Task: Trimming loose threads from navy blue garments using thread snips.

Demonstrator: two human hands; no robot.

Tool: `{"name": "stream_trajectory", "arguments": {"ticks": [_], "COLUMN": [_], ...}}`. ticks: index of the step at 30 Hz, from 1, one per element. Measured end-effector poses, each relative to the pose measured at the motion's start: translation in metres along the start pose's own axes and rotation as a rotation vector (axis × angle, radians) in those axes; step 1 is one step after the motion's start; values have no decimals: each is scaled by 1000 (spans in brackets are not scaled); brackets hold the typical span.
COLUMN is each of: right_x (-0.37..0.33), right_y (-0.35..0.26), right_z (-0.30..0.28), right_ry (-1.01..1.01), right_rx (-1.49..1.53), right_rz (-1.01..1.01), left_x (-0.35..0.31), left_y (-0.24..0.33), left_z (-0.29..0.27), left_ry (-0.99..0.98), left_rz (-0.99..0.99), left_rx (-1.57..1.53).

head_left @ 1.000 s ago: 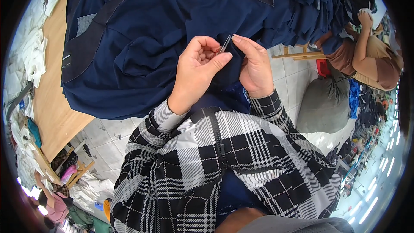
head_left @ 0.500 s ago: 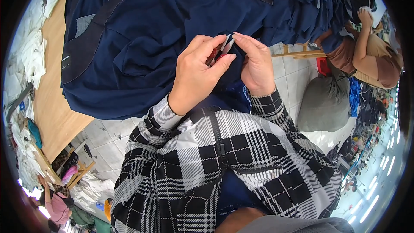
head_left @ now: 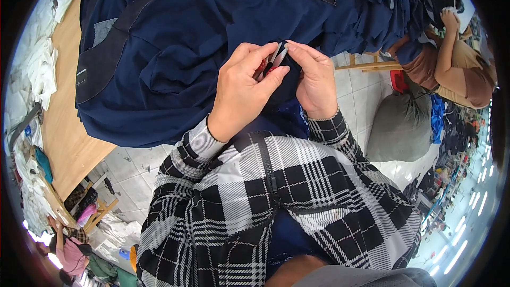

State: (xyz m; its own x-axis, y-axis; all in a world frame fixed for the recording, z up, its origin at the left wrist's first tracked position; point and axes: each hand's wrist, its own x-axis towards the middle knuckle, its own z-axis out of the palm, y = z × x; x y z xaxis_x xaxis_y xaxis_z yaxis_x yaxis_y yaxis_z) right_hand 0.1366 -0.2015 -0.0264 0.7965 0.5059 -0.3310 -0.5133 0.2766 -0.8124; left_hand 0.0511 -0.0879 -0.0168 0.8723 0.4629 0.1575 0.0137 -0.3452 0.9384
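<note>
Parted the blades of the red-handled snips (head_left: 280, 57) since a second ago. Gripping these snips in the left hand (head_left: 244, 85), just past twelve o'clock in view, pointed toward one. Pinching a fold of navy cloth (head_left: 228, 21) with the right hand (head_left: 316, 82), close beside the tips. Facing the same cloth, spread from ten to one o'clock.

The snips (head_left: 282, 56) show smooth metal; the navy garments (head_left: 199, 34) matt, creased cloth; the tabletop (head_left: 66, 122) smooth wood.
</note>
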Motion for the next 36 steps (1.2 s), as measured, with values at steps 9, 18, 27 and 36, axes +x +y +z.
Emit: {"name": "stream_trajectory", "arguments": {"ticks": [9,18,27,36], "right_x": [0,2,0,0], "right_y": [0,0,7,5], "right_z": [0,1,4,6], "right_ry": [12,9,17,2], "right_rx": [105,113,-33,-33], "right_rz": [75,82,-72,-84], "left_x": [1,2,2,4], "left_y": [-3,-2,-10,-9], "left_z": [1,2,5,3], "left_ry": [3,5,24,11], "left_rz": [-31,-29,-115,-208], "left_rx": [-69,-59,-256,-359]}}
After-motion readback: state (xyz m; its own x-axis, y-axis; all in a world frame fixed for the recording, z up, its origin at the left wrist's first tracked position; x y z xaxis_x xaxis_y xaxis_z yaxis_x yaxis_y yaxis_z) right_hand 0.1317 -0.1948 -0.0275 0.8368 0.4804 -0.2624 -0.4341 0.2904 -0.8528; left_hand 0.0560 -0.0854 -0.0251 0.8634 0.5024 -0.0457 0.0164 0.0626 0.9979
